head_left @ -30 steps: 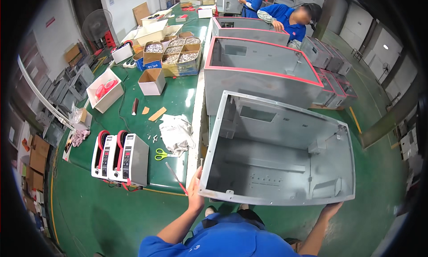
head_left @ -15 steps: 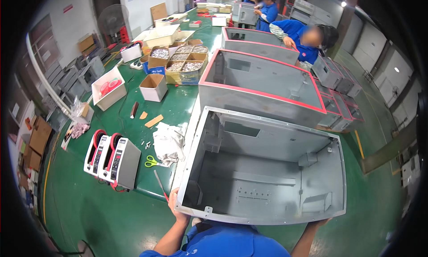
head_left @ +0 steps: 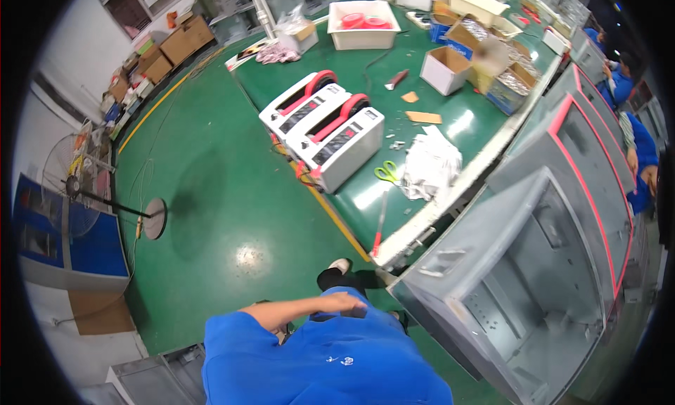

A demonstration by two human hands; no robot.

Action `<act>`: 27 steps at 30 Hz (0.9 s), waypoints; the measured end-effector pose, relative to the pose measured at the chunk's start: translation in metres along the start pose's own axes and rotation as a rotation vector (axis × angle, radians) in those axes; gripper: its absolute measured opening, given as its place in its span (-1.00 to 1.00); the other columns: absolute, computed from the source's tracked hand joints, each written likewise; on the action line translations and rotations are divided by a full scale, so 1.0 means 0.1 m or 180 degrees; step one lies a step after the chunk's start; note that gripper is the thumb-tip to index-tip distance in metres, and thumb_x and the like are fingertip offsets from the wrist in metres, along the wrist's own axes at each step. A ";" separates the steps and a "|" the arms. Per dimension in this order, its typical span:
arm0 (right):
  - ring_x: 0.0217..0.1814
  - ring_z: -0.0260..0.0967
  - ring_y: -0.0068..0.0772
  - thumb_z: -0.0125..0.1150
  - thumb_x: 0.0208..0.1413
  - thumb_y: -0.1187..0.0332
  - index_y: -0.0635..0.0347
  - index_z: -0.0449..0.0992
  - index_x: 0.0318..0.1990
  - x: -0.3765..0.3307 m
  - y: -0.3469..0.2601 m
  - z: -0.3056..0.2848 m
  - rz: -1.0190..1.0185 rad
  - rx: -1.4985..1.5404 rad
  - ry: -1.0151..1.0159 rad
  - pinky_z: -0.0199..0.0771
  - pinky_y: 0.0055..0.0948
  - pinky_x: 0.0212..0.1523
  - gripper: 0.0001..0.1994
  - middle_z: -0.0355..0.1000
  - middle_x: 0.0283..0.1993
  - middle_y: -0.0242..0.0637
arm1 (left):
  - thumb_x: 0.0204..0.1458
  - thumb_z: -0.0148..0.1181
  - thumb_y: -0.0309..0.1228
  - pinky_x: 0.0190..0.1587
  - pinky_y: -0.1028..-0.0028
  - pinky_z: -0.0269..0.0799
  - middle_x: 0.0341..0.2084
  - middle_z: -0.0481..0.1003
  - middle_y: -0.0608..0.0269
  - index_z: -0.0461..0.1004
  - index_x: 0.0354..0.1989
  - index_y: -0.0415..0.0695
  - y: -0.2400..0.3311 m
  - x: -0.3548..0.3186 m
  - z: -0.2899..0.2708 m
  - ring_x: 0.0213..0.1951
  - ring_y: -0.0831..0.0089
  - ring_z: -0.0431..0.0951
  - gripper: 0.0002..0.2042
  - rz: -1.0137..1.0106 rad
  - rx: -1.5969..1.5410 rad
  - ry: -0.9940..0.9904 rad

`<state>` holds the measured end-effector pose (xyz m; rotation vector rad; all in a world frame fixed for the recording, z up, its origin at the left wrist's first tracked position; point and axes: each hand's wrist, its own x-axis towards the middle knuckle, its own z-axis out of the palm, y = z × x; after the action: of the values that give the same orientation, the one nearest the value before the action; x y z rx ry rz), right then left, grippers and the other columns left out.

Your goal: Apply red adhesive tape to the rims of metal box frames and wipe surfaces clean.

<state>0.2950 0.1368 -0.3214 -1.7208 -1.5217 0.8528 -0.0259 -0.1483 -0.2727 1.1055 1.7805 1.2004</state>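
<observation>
My left hand is in front of my waist, its forearm crossing the blue shirt. Its fingers are smeared by motion, and whether they hold anything is unclear. My right hand is out of sight. At the right, a grey metal cabinet rests open side up, apart from my left hand. On the green table, green-handled scissors lie by a white cloth. A thin tool with a red handle lies at the near corner.
Two white tape dispensers stand along the table's edge. Farther back are a white bin with red rolls and cartons. Red-edged cabinets line the right, with co-workers beyond. A standing fan is on the left floor.
Both hands have let go of the grey cabinet. My view has swung left, so the cabinet now appears at the right. My left hand has come to my waist; the right has left view.
</observation>
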 end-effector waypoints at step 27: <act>-0.36 0.38 -0.52 -0.03 0.09 0.36 0.32 0.40 -0.20 -2.22 -0.79 1.21 0.1422 -0.0063 -0.2848 0.38 -0.60 -0.35 -0.78 0.44 -0.35 -0.23 | -0.09 0.17 -0.44 -0.45 0.62 0.20 -0.58 0.30 0.42 0.29 -0.54 -0.20 -1.31 -0.17 -3.70 -0.51 0.66 0.24 -0.83 -0.0818 0.0083 0.3036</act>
<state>0.1284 -0.0695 -0.3153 -1.8181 -1.6643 2.0423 -0.3816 -0.3146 -0.2782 0.2543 2.5222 1.6830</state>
